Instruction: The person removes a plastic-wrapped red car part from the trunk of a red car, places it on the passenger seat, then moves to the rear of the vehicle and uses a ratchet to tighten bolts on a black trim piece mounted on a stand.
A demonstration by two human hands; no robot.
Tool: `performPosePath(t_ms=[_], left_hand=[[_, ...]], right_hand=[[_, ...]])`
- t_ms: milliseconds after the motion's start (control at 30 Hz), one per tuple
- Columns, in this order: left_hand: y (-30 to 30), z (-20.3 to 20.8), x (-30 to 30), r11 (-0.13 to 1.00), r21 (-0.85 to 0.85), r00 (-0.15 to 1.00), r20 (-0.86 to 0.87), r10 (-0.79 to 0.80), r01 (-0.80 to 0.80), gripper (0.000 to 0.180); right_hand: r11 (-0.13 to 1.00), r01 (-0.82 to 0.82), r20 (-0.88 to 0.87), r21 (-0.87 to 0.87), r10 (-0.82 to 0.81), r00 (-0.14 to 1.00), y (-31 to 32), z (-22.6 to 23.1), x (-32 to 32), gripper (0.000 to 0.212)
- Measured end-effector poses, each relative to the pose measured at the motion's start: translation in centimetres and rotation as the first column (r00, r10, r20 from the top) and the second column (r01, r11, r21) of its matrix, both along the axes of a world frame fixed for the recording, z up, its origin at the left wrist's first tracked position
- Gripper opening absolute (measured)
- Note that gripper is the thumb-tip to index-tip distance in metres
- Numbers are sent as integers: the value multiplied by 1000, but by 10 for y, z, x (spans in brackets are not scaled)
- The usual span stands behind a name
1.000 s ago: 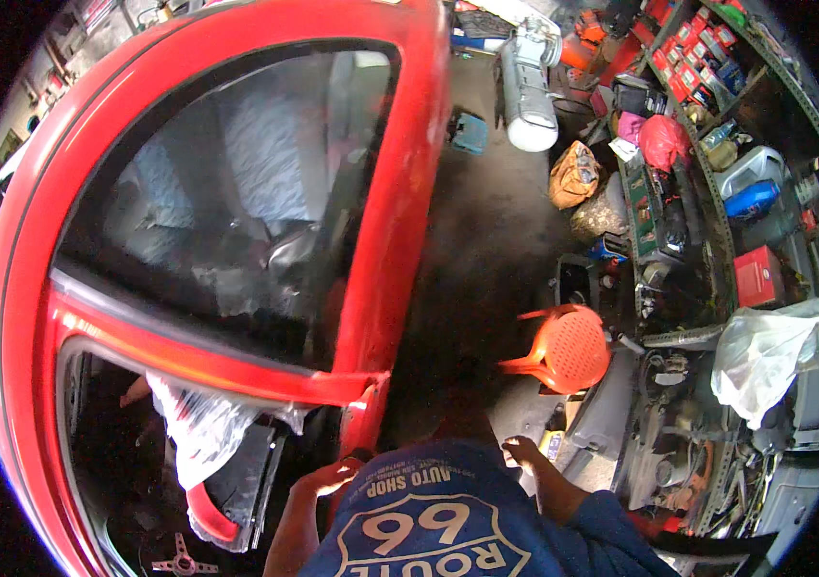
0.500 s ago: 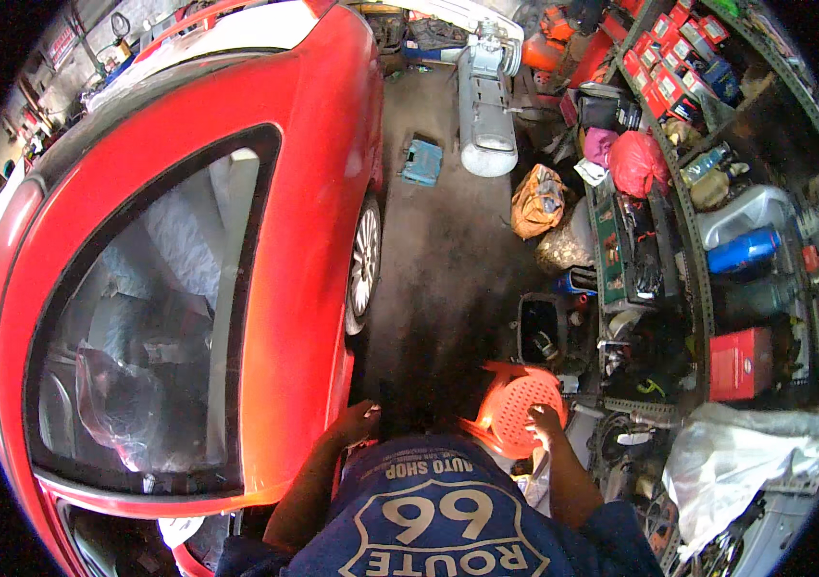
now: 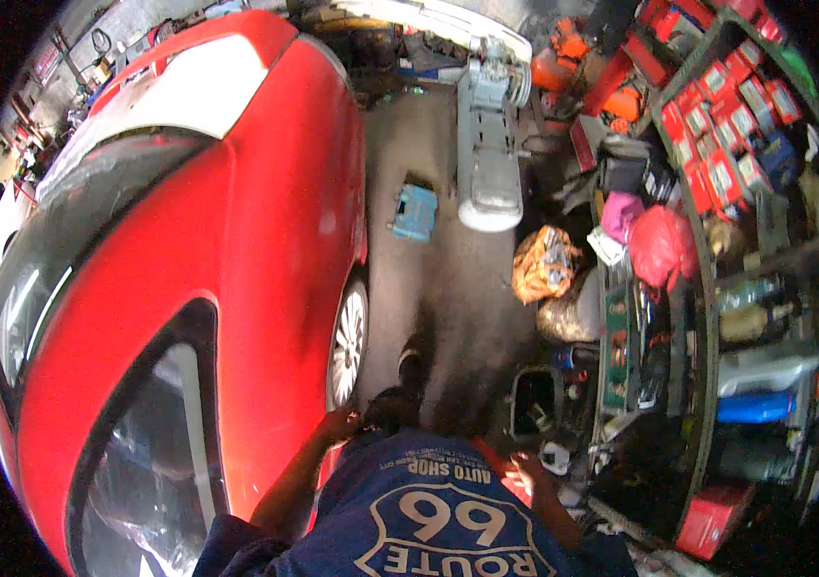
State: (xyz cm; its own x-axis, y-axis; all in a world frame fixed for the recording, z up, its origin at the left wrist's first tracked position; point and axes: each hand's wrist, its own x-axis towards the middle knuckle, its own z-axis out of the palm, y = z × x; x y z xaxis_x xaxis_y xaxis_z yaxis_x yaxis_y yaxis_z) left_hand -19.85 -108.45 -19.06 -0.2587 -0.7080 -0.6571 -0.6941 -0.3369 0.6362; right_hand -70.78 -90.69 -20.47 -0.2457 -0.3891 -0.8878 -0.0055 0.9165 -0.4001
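Note:
My left hand (image 3: 340,426) hangs low beside the red car (image 3: 280,240), close to its spoked front wheel (image 3: 350,341). The hand is dark and blurred, so its fingers cannot be made out. On my other side, my right hand (image 3: 523,469) is held low, fingers apart, with nothing seen in it. Right by it shows a sliver of red plastic (image 3: 493,460), mostly hidden behind my shirt and hand. One dark shoe (image 3: 409,362) reaches forward on the floor.
A light-blue case (image 3: 414,213) lies on the floor ahead, beside a long grey machine (image 3: 489,173). To the right stand an orange bag (image 3: 542,265), a black bin (image 3: 534,402), a red bag (image 3: 662,247) and metal shelves with several red boxes (image 3: 717,125).
I have moved forward along the car; its wheel and the shelves sit further back in view. The red stool has slid almost out of sight behind my body. My shoe has come forward.

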Motion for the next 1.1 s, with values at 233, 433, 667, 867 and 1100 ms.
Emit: performPosePath(t_ms=[233, 433, 667, 867, 1100], left_hand=[[-207, 63, -25, 979, -200, 997, -44, -55, 45, 43], [-304, 78, -55, 997, -41, 991, -119, 55, -60, 44], [-406, 46, -88, 937, 308, 943, -231, 240, -164, 37], [-549, 27, -105, 997, 48, 992, 109, -65, 60, 42], [-696, 81, -149, 918, -265, 941, 87, 326, -294, 41]], right_hand=[[959, 166, 83, -228, -151, 985, -116, 15, -52, 53], [965, 207, 69, -161, -198, 978, -222, 7, -47, 39], [981, 67, 4, 184, -69, 998, -366, 2, -83, 30], [984, 145, -13, 108, -144, 989, -524, -13, -170, 30], [959, 64, 9, -278, -64, 998, -802, 72, -227, 51]])
